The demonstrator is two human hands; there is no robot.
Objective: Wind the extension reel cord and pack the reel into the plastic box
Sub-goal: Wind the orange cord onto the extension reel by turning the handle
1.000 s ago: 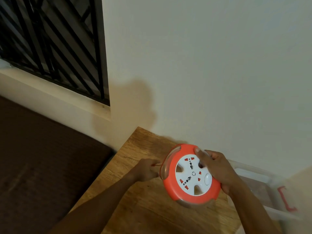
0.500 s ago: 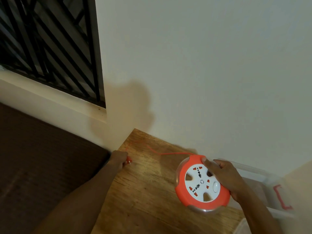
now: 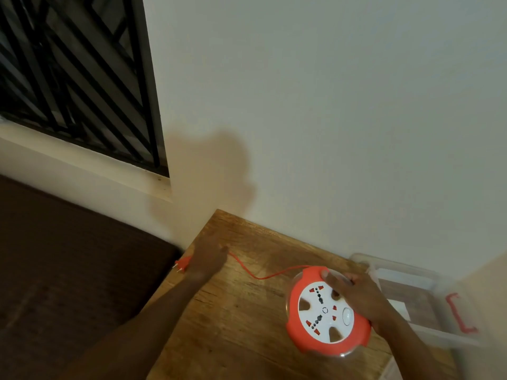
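Note:
The round orange extension reel (image 3: 326, 311), with a white socket face, lies on the wooden table (image 3: 233, 325). My right hand (image 3: 359, 297) grips its upper right rim, with the thumb on the orange edge. A thin orange cord (image 3: 255, 275) runs from the reel's top leftward to my left hand (image 3: 208, 259) at the table's left edge. That hand holds the cord just behind the orange plug (image 3: 182, 265), which sticks out past the table edge. The clear plastic box (image 3: 406, 272) with a red latch (image 3: 461, 314) stands open right of the reel, against the wall.
A white wall borders the table's far side. A dark brown surface (image 3: 68, 270) lies lower, left of the table. A window with a black grille (image 3: 68, 78) fills the upper left.
My left hand has pulled the plug end leftward, from beside the reel to the table's left edge, drawing cord out. The reel and my right hand shifted slightly right.

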